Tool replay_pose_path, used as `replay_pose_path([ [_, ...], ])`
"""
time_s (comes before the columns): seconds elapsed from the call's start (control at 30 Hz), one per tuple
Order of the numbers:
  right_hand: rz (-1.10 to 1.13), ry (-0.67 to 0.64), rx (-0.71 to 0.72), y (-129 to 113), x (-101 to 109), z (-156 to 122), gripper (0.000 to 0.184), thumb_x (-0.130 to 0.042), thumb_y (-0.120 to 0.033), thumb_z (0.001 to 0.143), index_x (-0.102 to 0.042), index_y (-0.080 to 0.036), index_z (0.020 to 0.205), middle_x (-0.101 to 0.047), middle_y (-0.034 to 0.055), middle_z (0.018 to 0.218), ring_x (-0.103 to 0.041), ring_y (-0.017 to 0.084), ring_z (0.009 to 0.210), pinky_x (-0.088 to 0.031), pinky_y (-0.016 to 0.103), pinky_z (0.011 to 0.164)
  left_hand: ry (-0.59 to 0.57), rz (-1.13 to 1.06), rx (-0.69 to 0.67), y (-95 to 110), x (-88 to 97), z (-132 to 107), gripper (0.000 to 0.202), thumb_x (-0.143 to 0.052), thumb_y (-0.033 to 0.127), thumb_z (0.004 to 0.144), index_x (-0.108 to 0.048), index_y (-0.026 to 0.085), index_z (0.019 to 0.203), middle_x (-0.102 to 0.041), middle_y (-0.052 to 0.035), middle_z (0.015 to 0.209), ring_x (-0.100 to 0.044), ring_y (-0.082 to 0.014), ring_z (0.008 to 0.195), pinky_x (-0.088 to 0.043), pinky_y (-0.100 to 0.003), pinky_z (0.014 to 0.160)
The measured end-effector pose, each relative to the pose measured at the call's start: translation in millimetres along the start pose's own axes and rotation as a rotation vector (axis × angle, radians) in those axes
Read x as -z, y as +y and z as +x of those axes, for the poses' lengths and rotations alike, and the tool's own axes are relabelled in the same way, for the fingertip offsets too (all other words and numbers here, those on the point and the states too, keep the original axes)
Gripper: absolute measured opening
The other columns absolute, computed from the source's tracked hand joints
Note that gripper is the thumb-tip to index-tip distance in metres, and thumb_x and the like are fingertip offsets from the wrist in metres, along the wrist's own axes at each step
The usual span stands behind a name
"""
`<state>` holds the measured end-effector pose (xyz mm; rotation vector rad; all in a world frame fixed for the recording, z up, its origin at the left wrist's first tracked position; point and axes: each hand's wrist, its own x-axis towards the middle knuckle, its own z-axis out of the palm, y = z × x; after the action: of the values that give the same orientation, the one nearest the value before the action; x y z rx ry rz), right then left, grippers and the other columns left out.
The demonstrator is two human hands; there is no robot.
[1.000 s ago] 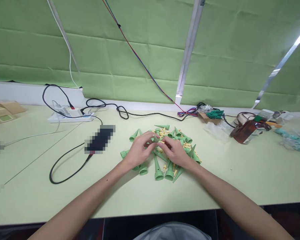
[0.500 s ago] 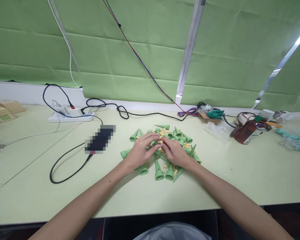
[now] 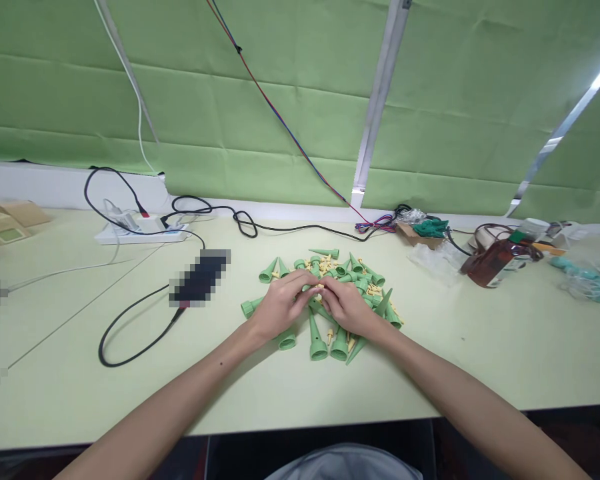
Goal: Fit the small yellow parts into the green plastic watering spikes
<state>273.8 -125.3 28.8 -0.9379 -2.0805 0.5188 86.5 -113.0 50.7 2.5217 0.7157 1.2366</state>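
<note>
My left hand (image 3: 283,305) and my right hand (image 3: 347,303) meet fingertip to fingertip above a pile of green plastic spikes. Both are closed in a pinch, and a small yellow plastic piece (image 3: 321,287) shows between the fingertips, mostly covered by them. Around and under the hands lie several hollow, cone-shaped green spikes (image 3: 318,343) with wide ribbed collars. Small yellow pegs (image 3: 330,335) are scattered among them, thickest behind the hands and to their right. Part of the pile is hidden under my palms.
Left of the pile a dark, pixelated device (image 3: 200,279) lies with a black cable plugged in. A white power strip (image 3: 143,230) stands farther back. On the right are a brown bottle (image 3: 497,263), a plastic bag (image 3: 437,262) and a small cardboard box (image 3: 417,235).
Both hands stay together over the pile with only slight finger shifts. The right hand's fingertips have closed in a little toward the left's, and more of the green pieces behind them shows.
</note>
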Motion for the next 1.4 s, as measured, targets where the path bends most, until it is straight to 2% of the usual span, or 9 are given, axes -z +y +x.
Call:
replay_pose_path([
  [0.4, 0.002, -0.001, -0.011, 0, 0, 1, 0.019, -0.035, -0.023, 0.099, -0.051, -0.022, 0.088, -0.047, -0.0036, 0.059, -0.044, 0.015, 0.052, -0.035, 0.026, 0.056, -0.006, -0.016, 0.044, 3, -0.8, 1, 0.016, -0.047, 0.023, 0.096, -0.063, 0.018, 0.096, -0.069, -0.007, 0.097, -0.064, -0.0178, 0.089, -0.051, -0.031, 0.078],
  [0.47, -0.029, 0.004, -0.01, 1, 0, 1, 0.02, -0.036, -0.024, 0.1, -0.052, -0.022, 0.087, -0.049, -0.0027, 0.062, -0.045, 0.015, 0.054, -0.034, 0.026, 0.057, -0.006, -0.014, 0.11, 2, -0.7, 1, 0.018, -0.048, 0.026, 0.096, -0.065, 0.018, 0.095, -0.07, -0.0065, 0.095, -0.064, -0.0175, 0.084, -0.051, -0.03, 0.074],
  [0.57, -0.093, 0.014, -0.025, 1, 0, 2, 0.02, -0.04, -0.028, 0.1, -0.055, -0.021, 0.088, -0.052, -0.0019, 0.065, -0.046, 0.014, 0.056, -0.033, 0.026, 0.057, -0.008, -0.057, 0.284, 2, 0.4, 3, 0.022, -0.052, 0.036, 0.093, -0.065, 0.018, 0.092, -0.07, -0.0048, 0.088, -0.062, -0.0143, 0.064, -0.051, -0.028, 0.062],
  [0.67, -0.125, 0.024, -0.051, -1, 1, 3, 0.02, -0.042, -0.031, 0.1, -0.058, -0.02, 0.094, -0.051, -0.0033, 0.061, -0.044, 0.014, 0.052, -0.031, 0.026, 0.055, -0.013, -0.168, 0.477, 1, 3.8, 6, 0.027, -0.056, 0.044, 0.089, -0.062, 0.017, 0.092, -0.066, -0.0004, 0.072, -0.058, -0.0127, 0.049, -0.048, -0.026, 0.051],
  [0.77, -0.14, 0.036, -0.06, -2, 1, 3, 0.02, -0.043, -0.032, 0.099, -0.059, -0.02, 0.093, -0.05, -0.0043, 0.057, -0.043, 0.013, 0.049, -0.031, 0.026, 0.054, -0.085, -0.227, 0.617, 0, 8.6, 9, 0.032, -0.056, 0.047, 0.088, -0.057, 0.019, 0.102, -0.057, 0.0055, 0.055, -0.056, -0.0135, 0.041, -0.044, -0.024, 0.044],
  [0.83, -0.165, 0.045, -0.058, -2, 1, 3, 0.022, -0.044, -0.031, 0.099, -0.06, -0.02, 0.089, -0.05, -0.0039, 0.056, -0.043, 0.013, 0.048, -0.032, 0.026, 0.054, -0.134, -0.215, 0.661, -2, 11.3, 10, 0.033, -0.055, 0.048, 0.088, -0.056, 0.019, 0.103, -0.052, 0.0074, 0.049, -0.052, -0.0128, 0.035, -0.04, -0.023, 0.04],
  [1.03, -0.202, 0.047, -0.044, 0, 1, 3, 0.022, -0.045, -0.028, 0.098, -0.061, -0.02, 0.084, -0.056, -0.0017, 0.059, -0.048, 0.014, 0.052, -0.033, 0.026, 0.056, -0.235, -0.145, 0.711, -5, 12.7, 7, 0.033, -0.053, 0.051, 0.087, -0.054, 0.02, 0.098, -0.047, 0.0092, 0.041, -0.042, -0.0128, 0.027, -0.032, -0.023, 0.034],
  [1.2, -0.205, 0.058, -0.042, 1, 0, 4, 0.021, -0.047, -0.027, 0.097, -0.061, -0.02, 0.083, -0.057, -0.0014, 0.061, -0.049, 0.014, 0.053, -0.034, 0.026, 0.057, -0.296, -0.119, 0.679, -10, 7.8, 2, 0.029, -0.052, 0.046, 0.087, -0.051, 0.02, 0.1, -0.051, 0.0082, 0.04, -0.048, -0.0165, 0.029, -0.035, -0.025, 0.038],
  [1.4, -0.213, 0.065, -0.057, 1, 1, 4, 0.02, -0.048, -0.025, 0.096, -0.06, -0.02, 0.081, -0.057, -0.0011, 0.061, -0.049, 0.014, 0.053, -0.033, 0.026, 0.056, -0.272, -0.069, 0.672, -9, 4.5, 1, 0.043, -0.058, 0.041, 0.085, -0.044, 0.019, 0.119, -0.052, 0.0091, 0.045, -0.054, -0.0184, 0.035, -0.04, -0.027, 0.044],
])
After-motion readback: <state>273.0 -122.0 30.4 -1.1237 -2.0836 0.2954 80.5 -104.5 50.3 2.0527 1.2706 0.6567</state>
